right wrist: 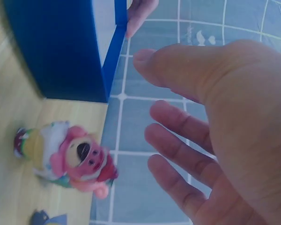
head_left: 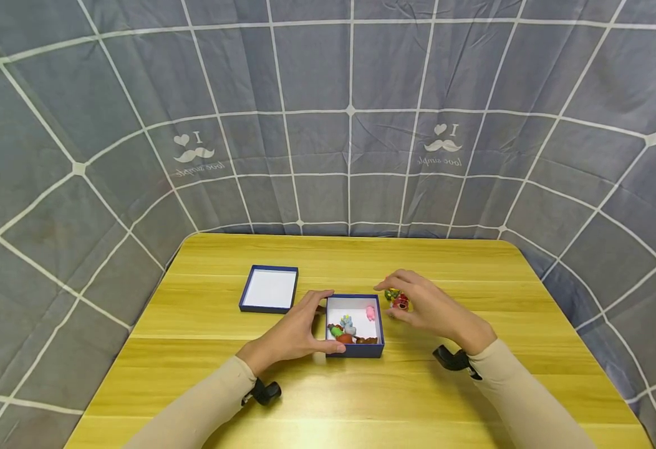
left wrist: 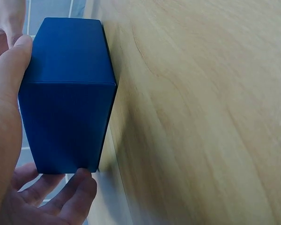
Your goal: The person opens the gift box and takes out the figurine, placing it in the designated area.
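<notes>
My left hand (head_left: 300, 330) grips a blue open-topped box (head_left: 355, 351) at its left side, thumb at the near wall and fingers toward the far corner. Inside lie several small toy figures: a pink one (head_left: 370, 313) near the right wall, a pale blue one (head_left: 348, 325), a green one (head_left: 335, 330) and brown ones along the near wall. Just right of the box, my right hand (head_left: 426, 305) hovers with fingers spread and nothing between them. Beside it on the table stands a pink bear figurine (right wrist: 86, 154), with a dark blue and yellow item (right wrist: 49, 218) partly cut off by the frame.
The box's matching blue lid (head_left: 269, 289), white inside, lies upturned to the left behind my left hand. Everything sits on a wood-grain table (head_left: 317, 399). A grey checked cloth (head_left: 317, 143) hangs around its back and sides.
</notes>
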Available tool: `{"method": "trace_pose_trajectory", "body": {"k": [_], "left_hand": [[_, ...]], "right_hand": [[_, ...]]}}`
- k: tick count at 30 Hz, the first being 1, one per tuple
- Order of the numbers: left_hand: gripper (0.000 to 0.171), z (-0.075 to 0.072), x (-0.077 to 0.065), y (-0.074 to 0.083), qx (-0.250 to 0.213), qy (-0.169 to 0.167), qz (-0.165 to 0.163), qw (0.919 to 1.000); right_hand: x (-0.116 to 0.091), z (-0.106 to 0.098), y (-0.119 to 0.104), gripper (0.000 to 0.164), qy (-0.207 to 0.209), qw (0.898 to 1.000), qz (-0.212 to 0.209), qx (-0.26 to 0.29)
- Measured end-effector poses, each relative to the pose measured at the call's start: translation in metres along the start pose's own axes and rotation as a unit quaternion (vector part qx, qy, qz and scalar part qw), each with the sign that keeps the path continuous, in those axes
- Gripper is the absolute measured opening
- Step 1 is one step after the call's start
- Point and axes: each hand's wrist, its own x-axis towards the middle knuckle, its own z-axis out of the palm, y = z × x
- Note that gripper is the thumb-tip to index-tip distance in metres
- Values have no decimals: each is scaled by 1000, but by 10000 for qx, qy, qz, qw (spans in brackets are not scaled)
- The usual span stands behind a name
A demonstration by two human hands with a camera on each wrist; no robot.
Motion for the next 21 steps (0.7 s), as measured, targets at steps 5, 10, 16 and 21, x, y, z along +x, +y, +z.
{"method": "trace_pose_trajectory", "body": {"k": [5, 10, 16, 21], "left_hand": [[120, -1, -1, -1, -25, -59, 57, 10000], [118, -5, -1, -1, -62, -128, 81, 9999], [119, -5, 0, -2, -125, -179, 108, 9997], [119, -7, 0, 0, -243, -243, 49, 9994]], "right_hand": [[10, 1, -8, 41, -197, 9995, -235, -9], [23, 5, -14, 36, -326, 9981, -526, -72], [34, 9, -23, 36, -723, 9963, -474, 9], [40, 10, -28, 41, -1018, 9940, -393, 95]]}}
